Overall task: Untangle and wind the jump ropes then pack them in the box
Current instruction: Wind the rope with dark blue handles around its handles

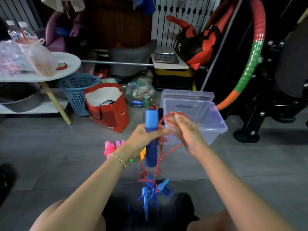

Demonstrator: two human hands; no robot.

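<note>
Clear glossy plastic box [215,120], matt blue handle [151,139], woven red cord [160,152]

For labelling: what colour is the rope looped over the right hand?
The rope is red with pale flecks; head view.

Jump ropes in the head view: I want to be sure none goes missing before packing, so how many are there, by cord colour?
red rope: 1, held
pink rope: 1, wound, on the floor
blue rope: 1, tangled, on the floor
Total: 3
</note>
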